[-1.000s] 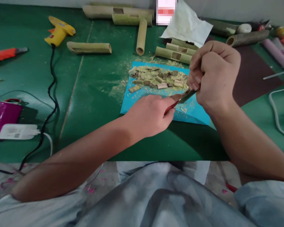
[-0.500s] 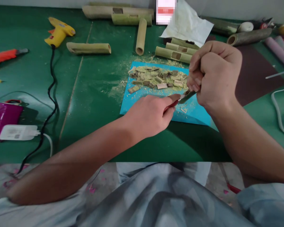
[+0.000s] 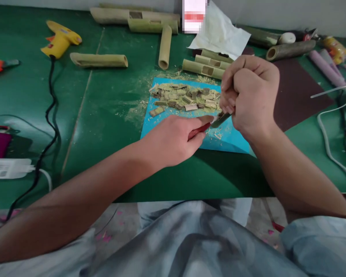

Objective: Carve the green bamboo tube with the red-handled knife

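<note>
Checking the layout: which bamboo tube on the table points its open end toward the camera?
The lone bamboo tube lying lengthwise just above the blue mat; the others lie crosswise.

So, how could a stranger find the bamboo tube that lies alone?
On the green table, look left of the blue sheet, near the yellow glue gun. The lone bamboo tube lies there crosswise, apart from the other, clustered tubes.

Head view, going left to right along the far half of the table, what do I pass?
Orange utility knife → yellow glue gun → split bamboo piece → upright-lying bamboo tube → white paper → purple tube.
</note>
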Available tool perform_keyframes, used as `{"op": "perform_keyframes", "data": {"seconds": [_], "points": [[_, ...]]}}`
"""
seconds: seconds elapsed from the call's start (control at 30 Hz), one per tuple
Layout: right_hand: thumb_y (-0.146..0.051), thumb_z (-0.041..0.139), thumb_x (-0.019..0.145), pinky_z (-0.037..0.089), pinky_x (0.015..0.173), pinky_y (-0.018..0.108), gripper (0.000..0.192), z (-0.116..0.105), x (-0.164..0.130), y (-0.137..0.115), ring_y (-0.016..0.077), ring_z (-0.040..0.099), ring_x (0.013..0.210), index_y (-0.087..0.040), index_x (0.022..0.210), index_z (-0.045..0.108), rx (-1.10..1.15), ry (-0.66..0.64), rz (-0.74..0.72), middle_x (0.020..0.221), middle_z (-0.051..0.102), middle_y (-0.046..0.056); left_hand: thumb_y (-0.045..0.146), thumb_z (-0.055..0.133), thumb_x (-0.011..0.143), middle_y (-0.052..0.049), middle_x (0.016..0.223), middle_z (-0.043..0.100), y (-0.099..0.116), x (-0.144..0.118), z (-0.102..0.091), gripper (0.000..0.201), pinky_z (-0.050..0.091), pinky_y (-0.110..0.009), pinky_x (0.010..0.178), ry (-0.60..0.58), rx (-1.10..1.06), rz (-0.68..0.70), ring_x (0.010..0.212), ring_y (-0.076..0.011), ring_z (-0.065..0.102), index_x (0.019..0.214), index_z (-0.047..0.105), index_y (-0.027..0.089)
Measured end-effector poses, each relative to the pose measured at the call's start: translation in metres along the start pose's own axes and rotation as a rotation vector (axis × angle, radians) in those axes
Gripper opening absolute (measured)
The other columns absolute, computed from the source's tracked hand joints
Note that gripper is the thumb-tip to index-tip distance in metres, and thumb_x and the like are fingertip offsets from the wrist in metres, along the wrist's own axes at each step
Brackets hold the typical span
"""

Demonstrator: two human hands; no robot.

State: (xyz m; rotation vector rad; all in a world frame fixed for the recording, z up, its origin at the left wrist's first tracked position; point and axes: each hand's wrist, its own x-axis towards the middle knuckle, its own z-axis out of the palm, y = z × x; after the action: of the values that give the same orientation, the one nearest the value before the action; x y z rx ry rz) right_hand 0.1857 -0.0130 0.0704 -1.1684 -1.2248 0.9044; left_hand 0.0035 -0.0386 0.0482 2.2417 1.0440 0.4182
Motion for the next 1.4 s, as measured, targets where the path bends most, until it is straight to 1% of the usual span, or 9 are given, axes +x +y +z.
{"op": "perform_keyframes", "data": {"seconds": [0.2, 0.3, 0.4, 0.47, 0.6, 0.8, 1.07, 1.3, 1.4], "points": [[-0.038, 0.076, 0.075, 0.032, 0.041, 0.038, 0.025, -0.009, 0.006, 0.001, 0.0186, 0.036, 0.044, -0.032, 0.059, 0.057, 0.014, -0.245, 0.141, 0.045, 0.041, 0.0, 0.028, 0.054, 0.104, -0.004, 0.114, 0.084, 0.015, -0.007, -0.006, 0.044, 0.062, -0.03, 0.09, -0.027, 0.123, -0.069, 0.102, -0.0202, 0.079, 0.145, 0.069, 0.029], [-0.021, 0.067, 0.075, 0.022, 0.042, 0.038, 0.026, -0.003, 0.001, -0.001, 0.0164, 0.027, 0.042, -0.031, 0.052, 0.057, 0.032, 0.001, 0.019, 0.046, 0.039, -0.001, 0.03, 0.051, 0.106, -0.003, 0.104, 0.083, 0.02, -0.005, -0.003, 0.046, 0.06, -0.03, 0.086, -0.049, 0.224, -0.098, 0.095, -0.0197, 0.078, 0.15, 0.065, 0.031], [-0.009, 0.062, 0.069, 0.02, 0.043, 0.037, 0.028, 0.005, -0.003, -0.003, 0.0146, 0.026, 0.041, -0.029, 0.05, 0.056, 0.041, -0.022, 0.021, 0.045, 0.037, -0.003, 0.031, 0.051, 0.106, -0.006, 0.095, 0.08, 0.023, 0.0, 0.005, 0.049, 0.058, -0.032, 0.08, -0.047, 0.358, -0.112, 0.085, -0.0214, 0.075, 0.154, 0.062, 0.028], [-0.008, 0.056, 0.069, 0.014, 0.04, 0.036, 0.029, 0.008, -0.002, -0.002, 0.0129, 0.019, 0.038, -0.029, 0.048, 0.052, 0.081, 0.072, -0.032, 0.042, 0.031, -0.005, 0.032, 0.05, 0.105, -0.008, 0.092, 0.078, 0.024, 0.004, 0.011, 0.051, 0.056, -0.034, 0.075, -0.053, 0.434, -0.119, 0.078, -0.0226, 0.072, 0.155, 0.06, 0.027], [-0.009, 0.05, 0.066, 0.014, 0.04, 0.036, 0.026, 0.007, 0.001, 0.001, 0.0119, 0.021, 0.037, -0.028, 0.049, 0.056, 0.137, 0.047, -0.065, 0.041, 0.032, -0.006, 0.034, 0.047, 0.106, -0.006, 0.092, 0.075, 0.017, 0.006, 0.019, 0.055, 0.051, -0.031, 0.07, -0.027, 0.496, -0.072, 0.072, -0.0202, 0.068, 0.161, 0.053, 0.03], [-0.017, 0.067, 0.076, 0.018, 0.041, 0.034, 0.031, 0.002, -0.003, -0.002, 0.0132, 0.024, 0.04, -0.03, 0.051, 0.054, 0.068, -0.02, -0.046, 0.044, 0.034, -0.004, 0.037, 0.045, 0.109, -0.005, 0.102, 0.076, -0.011, 0.007, 0.021, 0.052, 0.047, -0.028, 0.069, 0.0, 0.479, 0.018, 0.075, -0.018, 0.068, 0.16, 0.052, 0.034], [-0.011, 0.058, 0.069, 0.019, 0.039, 0.037, 0.027, -0.002, 0.002, -0.001, 0.0142, 0.021, 0.035, -0.031, 0.051, 0.057, 0.063, -0.075, 0.003, 0.04, 0.033, -0.005, 0.04, 0.044, 0.109, -0.005, 0.099, 0.074, -0.03, 0.01, 0.015, 0.05, 0.042, -0.027, 0.06, 0.052, 0.548, 0.23, 0.073, -0.0173, 0.066, 0.157, 0.058, 0.035], [-0.015, 0.061, 0.077, 0.02, 0.04, 0.035, 0.027, -0.005, 0.005, 0.003, 0.01, 0.021, 0.034, -0.027, 0.053, 0.058, 0.093, -0.113, -0.002, 0.04, 0.031, -0.006, 0.032, 0.053, 0.102, -0.003, 0.091, 0.071, -0.024, 0.001, 0.008, 0.058, 0.051, -0.026, 0.071, 0.001, 0.381, 0.152, 0.08, -0.0175, 0.068, 0.16, 0.052, 0.032], [-0.021, 0.065, 0.079, 0.019, 0.039, 0.034, 0.028, -0.006, 0.007, 0.003, 0.0095, 0.021, 0.033, -0.027, 0.053, 0.057, 0.086, -0.131, 0.004, 0.039, 0.031, -0.006, 0.028, 0.053, 0.101, -0.005, 0.106, 0.072, -0.021, -0.001, 0.003, 0.061, 0.051, -0.025, 0.069, -0.03, 0.401, 0.139, 0.083, -0.0167, 0.07, 0.161, 0.05, 0.033]]}}
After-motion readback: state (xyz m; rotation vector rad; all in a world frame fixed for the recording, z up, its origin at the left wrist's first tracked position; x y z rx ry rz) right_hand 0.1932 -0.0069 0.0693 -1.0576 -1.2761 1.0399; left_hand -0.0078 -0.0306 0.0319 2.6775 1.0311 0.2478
